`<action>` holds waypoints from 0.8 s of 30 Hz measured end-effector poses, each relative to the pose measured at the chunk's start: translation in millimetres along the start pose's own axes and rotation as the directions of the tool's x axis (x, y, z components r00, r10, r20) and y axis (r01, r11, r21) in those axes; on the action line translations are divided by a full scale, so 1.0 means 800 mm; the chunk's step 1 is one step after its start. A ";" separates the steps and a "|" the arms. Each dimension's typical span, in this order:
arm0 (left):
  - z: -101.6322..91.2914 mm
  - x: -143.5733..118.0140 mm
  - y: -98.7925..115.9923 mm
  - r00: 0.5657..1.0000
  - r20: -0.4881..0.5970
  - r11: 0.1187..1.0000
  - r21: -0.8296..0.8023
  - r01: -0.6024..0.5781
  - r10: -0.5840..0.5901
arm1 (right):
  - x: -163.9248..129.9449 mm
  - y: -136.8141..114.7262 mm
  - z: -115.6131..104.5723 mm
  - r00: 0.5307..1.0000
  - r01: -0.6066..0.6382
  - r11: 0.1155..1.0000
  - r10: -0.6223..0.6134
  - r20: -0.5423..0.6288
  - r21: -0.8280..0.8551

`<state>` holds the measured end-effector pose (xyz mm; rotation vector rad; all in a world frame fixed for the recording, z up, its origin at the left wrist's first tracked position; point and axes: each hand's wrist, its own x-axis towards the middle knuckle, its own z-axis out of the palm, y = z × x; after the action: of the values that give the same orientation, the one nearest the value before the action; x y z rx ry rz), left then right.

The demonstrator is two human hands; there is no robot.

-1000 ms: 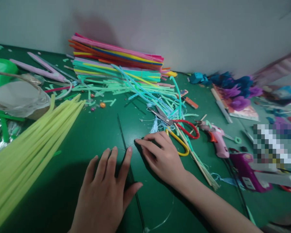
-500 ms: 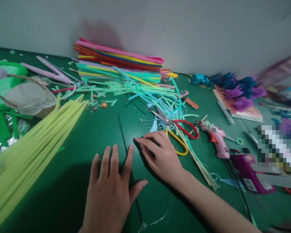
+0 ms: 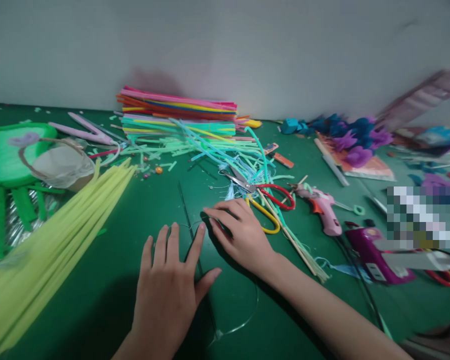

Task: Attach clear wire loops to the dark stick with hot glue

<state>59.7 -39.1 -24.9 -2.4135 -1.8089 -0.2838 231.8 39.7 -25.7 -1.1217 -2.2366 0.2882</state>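
Observation:
My left hand (image 3: 168, 285) lies palm down on the green table with its fingers spread. It rests over thin dark rods (image 3: 184, 204), whose far ends show beyond the fingers. My right hand (image 3: 243, 235) is beside it, thumb and fingertips pinched together. A fine clear thread (image 3: 195, 221) runs from near the left fingertips to that pinch. Closer to me, another length of clear thread (image 3: 253, 316) curves to a small pale knot or blob (image 3: 218, 335) at the near end of the rods. The right thumb tip is partly hidden.
Red-and-yellow scissors (image 3: 250, 187) lie just beyond my right hand. A pink glue gun (image 3: 326, 210) and a purple device (image 3: 377, 250) are to the right. Yellow-green pipe cleaners (image 3: 71, 245) fan out at left; a multicoloured bundle (image 3: 180, 112) lies by the wall.
The camera view has tilted up slightly, so the table items sit lower or shifted left. Both hands keep nearly the same pose over the rods and thread.

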 end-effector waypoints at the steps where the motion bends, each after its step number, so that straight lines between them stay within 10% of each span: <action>1: 0.000 0.000 -0.001 1.000 -0.018 1.000 0.002 -0.011 0.011 | 0.000 -0.001 0.000 1.000 -0.001 1.000 0.001 0.006 -0.006; 7: 0.010 -0.007 -0.008 0.986 -0.146 0.997 0.033 -0.074 0.078 | 0.006 -0.003 -0.022 1.000 -0.008 0.986 0.006 -0.014 -0.168; 13: 0.016 -0.006 -0.008 0.978 -0.184 0.994 0.064 -0.092 0.103 | -0.006 0.039 -0.077 0.935 -0.316 0.790 0.354 -0.030 -0.525; 24: 0.016 -0.004 -0.004 0.972 -0.215 0.993 0.089 -0.079 0.097 | -0.017 0.075 -0.082 0.918 -0.347 0.857 0.394 0.052 -0.380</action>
<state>56.6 -38.4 -38.3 -2.2978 -1.5846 -0.4406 316.7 61.0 -6.6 -1.7908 -2.2254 0.0995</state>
